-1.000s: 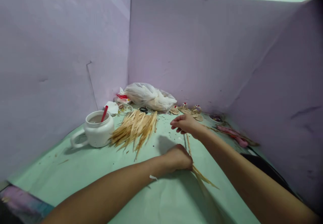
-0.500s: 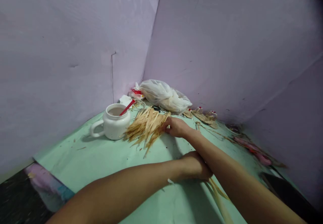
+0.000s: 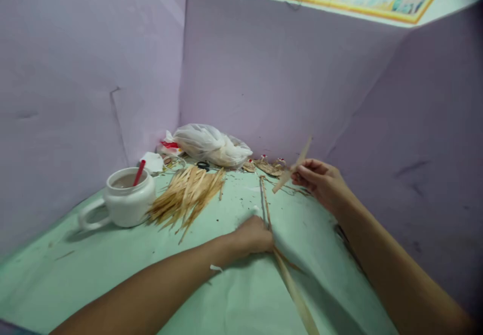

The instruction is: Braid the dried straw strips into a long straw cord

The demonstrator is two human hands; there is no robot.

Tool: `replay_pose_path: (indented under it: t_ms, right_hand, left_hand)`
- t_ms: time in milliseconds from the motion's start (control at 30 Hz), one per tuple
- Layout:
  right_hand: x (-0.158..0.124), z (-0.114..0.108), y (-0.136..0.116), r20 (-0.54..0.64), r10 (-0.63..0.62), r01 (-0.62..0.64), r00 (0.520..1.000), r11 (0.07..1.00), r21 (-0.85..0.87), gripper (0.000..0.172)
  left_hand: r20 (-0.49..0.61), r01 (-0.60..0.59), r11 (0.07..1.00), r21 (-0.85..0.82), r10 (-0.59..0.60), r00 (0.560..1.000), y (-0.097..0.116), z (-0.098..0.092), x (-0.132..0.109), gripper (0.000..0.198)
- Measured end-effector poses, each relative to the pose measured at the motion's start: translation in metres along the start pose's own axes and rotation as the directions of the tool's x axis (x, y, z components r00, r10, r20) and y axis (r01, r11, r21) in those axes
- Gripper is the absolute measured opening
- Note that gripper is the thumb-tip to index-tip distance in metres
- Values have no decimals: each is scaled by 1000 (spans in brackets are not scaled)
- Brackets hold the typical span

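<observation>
My left hand [image 3: 252, 235] rests closed on the pale green table [image 3: 113, 279], pinning a long bundle of straw strips [image 3: 290, 287] that runs from its fingers toward the near edge; thin strands [image 3: 264, 199] stick out past the hand. My right hand [image 3: 320, 180] is raised to the right, fingers pinched on a single straw strip [image 3: 292, 166] that slants up and to the right. A loose pile of straw strips [image 3: 186, 194] lies on the table left of both hands.
A white mug [image 3: 123, 203] with a red stick in it stands at the left. A white plastic bag [image 3: 211, 145], small scissors [image 3: 203, 165] and woven straw pieces [image 3: 266, 166] lie along the back. Lilac partition walls close in three sides.
My right hand left the straw pile and moved right and up, now holding one strip. My left hand stayed on the long bundle. The camera view swung back to the right.
</observation>
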State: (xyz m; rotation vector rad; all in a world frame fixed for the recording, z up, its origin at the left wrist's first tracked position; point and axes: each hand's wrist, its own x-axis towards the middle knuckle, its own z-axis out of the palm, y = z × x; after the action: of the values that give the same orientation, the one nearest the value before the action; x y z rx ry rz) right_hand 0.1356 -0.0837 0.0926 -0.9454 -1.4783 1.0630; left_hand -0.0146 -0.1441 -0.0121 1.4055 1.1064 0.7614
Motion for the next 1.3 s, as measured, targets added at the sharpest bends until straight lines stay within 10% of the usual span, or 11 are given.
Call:
replay_pose_path:
  t_ms: [167,400,533,633,967,1300]
  right_hand:
    - [-76,-62,11,412,292,-66,863,874,-482,9]
    - [-80,-69,32,-3,488,-276,873,489,-827,21]
    - [-82,-44,35,-17,626,-234,780,265,-936,33]
    - [-92,-35,36,-11,603,-160,797,195,-968,27]
    - [-72,-22,50,263,434,-151,862,715,-683,26]
    - [-96,-3,76,347,366,-209,864,886,-413,23]
  left_hand:
    - [-37,158,982,105,-155,987,20,1,-10,17]
    - [-4,212,970,116,-213,977,21,4,-8,9]
    - [21,195,970,146,-200,980,15,2,-3,8]
    - [17,216,963,161,-221,975,16,2,-3,6]
    - [10,211,976,52,-211,977,30,2,-14,11]
    - [30,209,976,61,-211,977,27,0,-13,9]
